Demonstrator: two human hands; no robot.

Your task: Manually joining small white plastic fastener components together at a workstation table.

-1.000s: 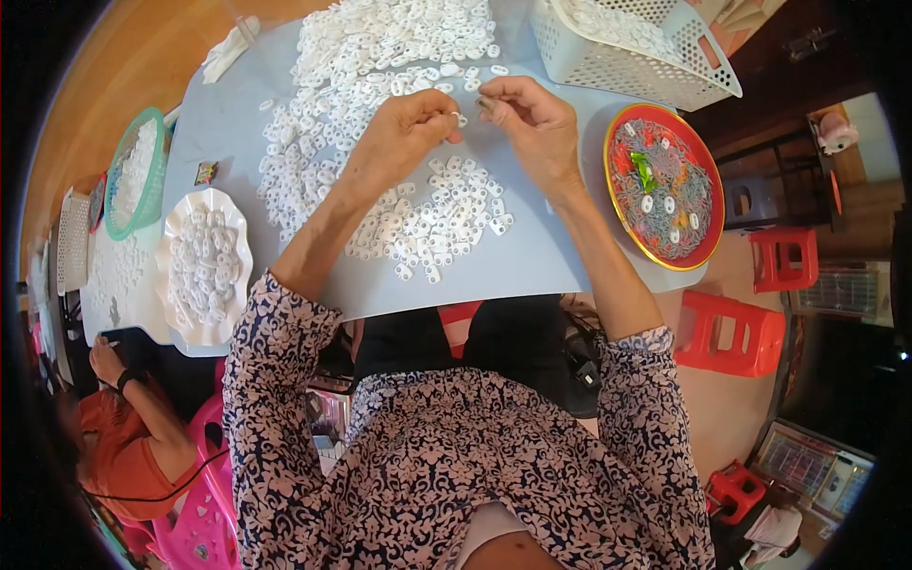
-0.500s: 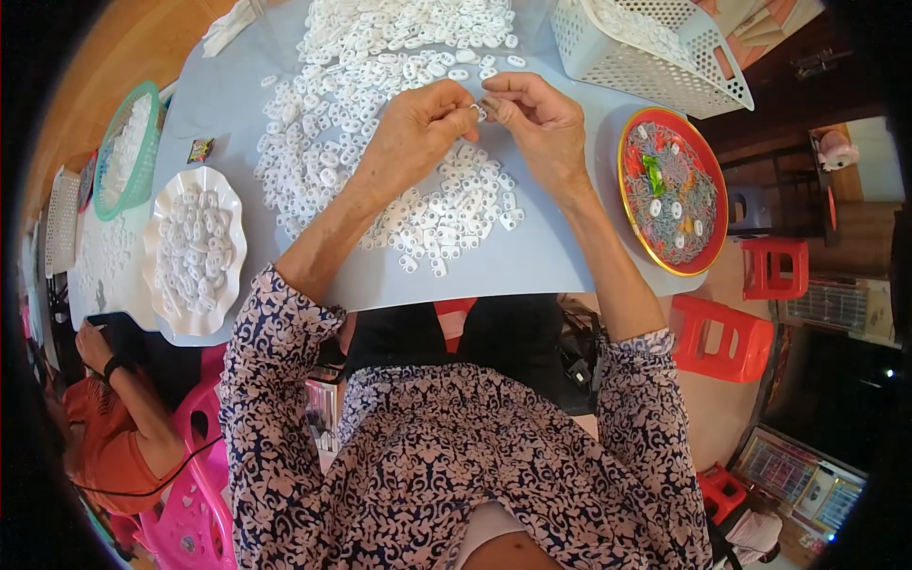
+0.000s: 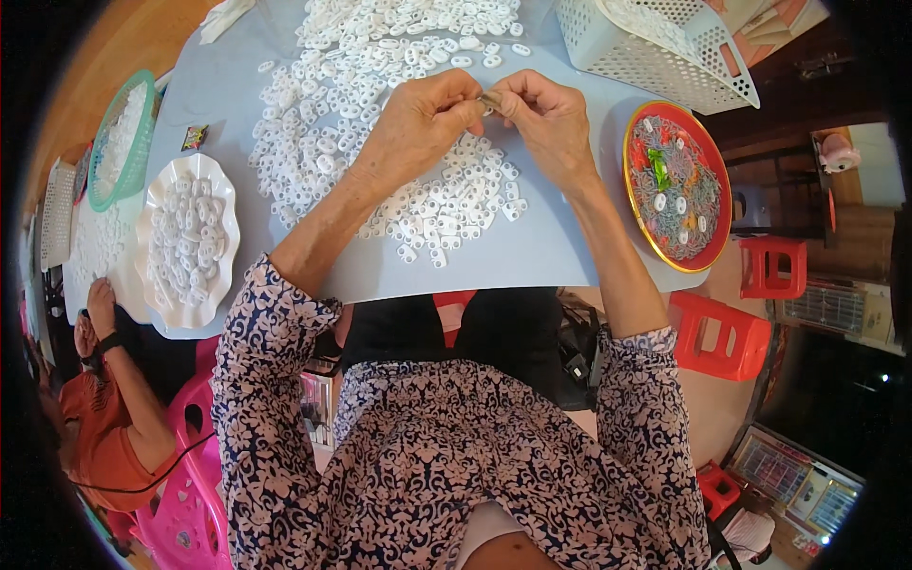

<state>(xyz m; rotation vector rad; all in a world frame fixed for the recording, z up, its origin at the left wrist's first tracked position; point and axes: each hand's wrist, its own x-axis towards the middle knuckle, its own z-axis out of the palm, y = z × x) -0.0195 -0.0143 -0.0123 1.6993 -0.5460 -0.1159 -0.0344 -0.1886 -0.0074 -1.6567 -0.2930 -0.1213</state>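
Note:
My left hand [image 3: 423, 119] and my right hand [image 3: 546, 119] meet over the table, both closed in a pinch, fingertips almost touching. Between them shows a small brownish-grey bit [image 3: 490, 99], too small to name. Whatever the left fingers grip is hidden. Under and around my hands spreads a heap of small white oval plastic pieces [image 3: 323, 157], many with two dark holes. To the right lies a red, gold-rimmed tray [image 3: 724, 204] of thin grey pieces, with a few white ovals and a green wrapper on top. At left, a white wavy-edged dish [image 3: 152, 309] holds more white pieces.
A white perforated basket [image 3: 608, 62] stands at the far right, a green basket [image 3: 147, 104] at the far left. A small wrapped packet [image 3: 195, 138] lies near the dish. At left, a co-worker in orange [image 3: 104, 418] sits by a pink chair [image 3: 195, 484]. Red stools [image 3: 722, 332] stand right.
My hands stay pinched together, nearly in place. A white bit visible at my left fingertips before is now hidden. The co-worker's hands have shifted at the table edge. The view has moved slightly.

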